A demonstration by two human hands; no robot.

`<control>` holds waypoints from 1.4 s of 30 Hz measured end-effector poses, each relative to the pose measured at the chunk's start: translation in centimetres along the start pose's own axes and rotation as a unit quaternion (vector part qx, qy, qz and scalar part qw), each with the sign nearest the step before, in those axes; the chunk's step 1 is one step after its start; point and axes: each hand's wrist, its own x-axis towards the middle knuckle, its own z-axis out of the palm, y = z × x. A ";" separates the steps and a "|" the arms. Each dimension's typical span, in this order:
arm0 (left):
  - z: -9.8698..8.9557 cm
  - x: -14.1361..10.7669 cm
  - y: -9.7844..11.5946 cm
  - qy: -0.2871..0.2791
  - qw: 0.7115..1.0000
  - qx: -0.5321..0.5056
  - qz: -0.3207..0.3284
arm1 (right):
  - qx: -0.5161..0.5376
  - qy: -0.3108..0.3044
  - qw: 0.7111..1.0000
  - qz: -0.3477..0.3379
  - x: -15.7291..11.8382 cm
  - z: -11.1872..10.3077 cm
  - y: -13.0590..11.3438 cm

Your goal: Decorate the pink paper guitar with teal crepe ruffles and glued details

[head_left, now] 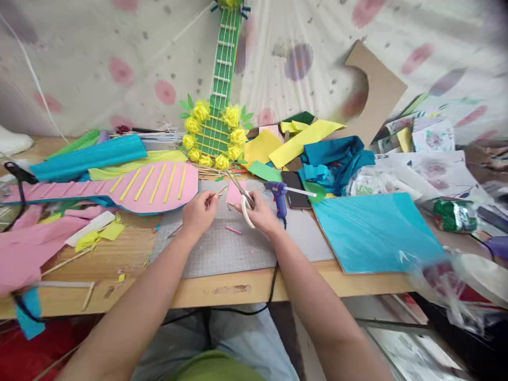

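Over the grey cutting mat (222, 256), my right hand (260, 214) is closed on scissors (246, 211) with white handles, their blades pointing up and left. My left hand (199, 212) is pinched on a thin stick (222, 191) whose tip pokes out to the right. A small pink paper piece (235, 194) lies beneath the scissors. Below the hands rests a short pink roll (233, 229). Right of my right hand is a purple glue gun (280, 201) with a glue stick in it. To the left lies a pink guitar shape (159, 188) with yellow strips.
A green paper guitar (216, 132) with yellow flowers leans at the back. On the right are a blue board (377, 233), a dark phone (297, 193) and blue crepe paper (337, 159). Pink paper (43, 246) covers the left side. A black cord (273, 286) crosses the table edge.
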 end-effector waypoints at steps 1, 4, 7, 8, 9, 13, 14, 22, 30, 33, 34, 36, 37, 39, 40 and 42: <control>0.1 0.0 0.0 0.004 1.000 -0.003 0.003 | 0.000 -0.016 1.000 -0.007 0.0 0.2 0.0; 0.2 0.0 -0.1 0.013 1.000 -0.006 0.009 | -0.005 -0.049 0.998 -0.027 -0.2 0.6 0.0; 0.2 0.0 -0.1 0.019 1.000 -0.003 0.009 | -0.023 -0.061 0.997 -0.043 -0.3 0.8 -0.1; 0.2 0.0 0.0 0.020 1.000 -0.002 0.008 | -0.029 -0.061 0.997 -0.047 -0.4 0.8 -0.2; 0.1 0.0 0.0 0.020 1.000 -0.001 0.009 | -0.035 -0.061 0.996 -0.050 -0.4 0.8 -0.3; 0.2 -0.1 0.1 0.011 0.999 0.031 0.008 | -0.070 -0.036 0.996 -0.031 -0.2 0.1 -0.3; 0.3 -0.1 0.2 0.002 0.999 0.052 0.006 | -0.090 -0.014 0.996 -0.016 -0.1 -0.1 -0.2; 2.2 0.2 -0.1 -0.105 0.976 0.179 0.068 | -0.258 0.044 0.960 0.101 0.7 -0.2 1.0; 2.7 1.2 -0.3 -0.187 0.952 0.205 0.131 | -0.247 0.048 0.961 0.118 0.8 -0.1 1.0; 2.7 0.9 -0.4 -0.163 0.954 0.214 0.131 | -0.266 0.058 0.957 0.100 0.7 -0.3 1.0; 2.7 0.9 -0.4 -0.155 0.955 0.219 0.123 | -0.274 0.061 0.955 0.097 0.7 -0.3 0.9; 2.7 0.7 -0.5 -0.143 0.958 0.227 0.099 | -0.290 0.064 0.950 0.095 0.6 -0.4 0.8; 2.7 0.7 -0.4 -0.140 0.960 0.228 0.085 | -0.295 0.063 0.948 0.095 0.6 -0.3 0.8; 2.8 0.7 -0.4 -0.133 0.964 0.223 0.056 | -0.302 0.063 0.947 0.089 0.7 -0.1 0.7; 3.0 0.8 -0.4 -0.130 0.965 0.221 0.044 | -0.303 0.064 0.947 0.082 0.7 0.0 0.7; 3.3 0.9 -0.3 -0.122 0.966 0.228 0.029 | -0.308 0.072 0.946 0.065 0.8 0.3 0.8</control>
